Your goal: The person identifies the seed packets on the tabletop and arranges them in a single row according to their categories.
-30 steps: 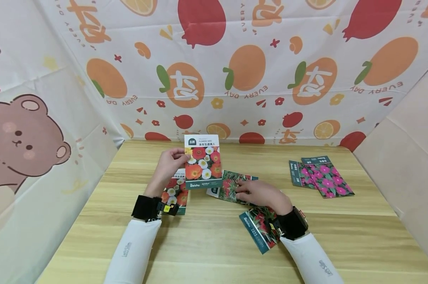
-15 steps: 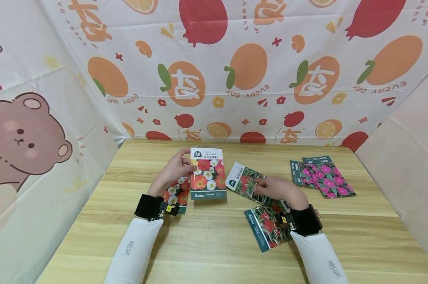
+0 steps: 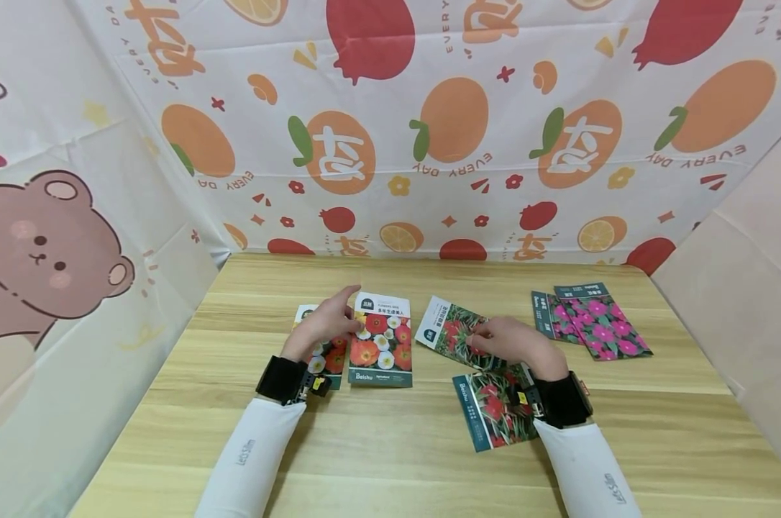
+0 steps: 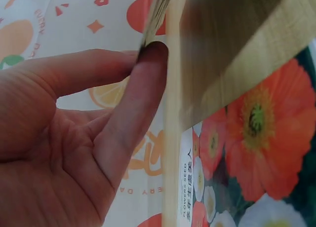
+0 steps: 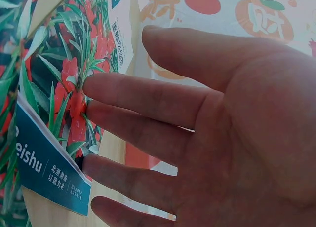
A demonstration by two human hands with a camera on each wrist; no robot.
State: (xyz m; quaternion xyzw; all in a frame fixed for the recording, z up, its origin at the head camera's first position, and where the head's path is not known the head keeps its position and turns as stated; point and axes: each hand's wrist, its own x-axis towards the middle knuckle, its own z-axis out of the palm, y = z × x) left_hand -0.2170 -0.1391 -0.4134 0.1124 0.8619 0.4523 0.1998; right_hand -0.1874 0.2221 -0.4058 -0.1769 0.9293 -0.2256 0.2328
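Observation:
My left hand (image 3: 329, 321) pinches the left edge of a poppy seed packet (image 3: 382, 345) between thumb and finger. In the left wrist view the pinched packet shows nearly edge-on at the fingertips (image 4: 154, 52). A second poppy seed packet (image 3: 334, 356) lies on the table, partly hidden under the left hand and wrist. My right hand (image 3: 510, 339) touches a red-flowered seed packet (image 3: 451, 331) with extended fingers; in the right wrist view the fingers (image 5: 143, 91) are straight, the thumb apart. Another red-flowered seed packet (image 3: 490, 410) lies nearer, partly covered by the right wrist.
Two pink-flowered seed packets, one (image 3: 604, 324) overlapping the other (image 3: 552, 316), lie at the right of the wooden table (image 3: 390, 453). A fruit-printed cloth (image 3: 390, 144) hangs behind the table's back edge.
My left hand has lowered the poppy packet towards the table, beside the other one. My right hand has moved right, and the red-flowered packet under it has slid right and turned.

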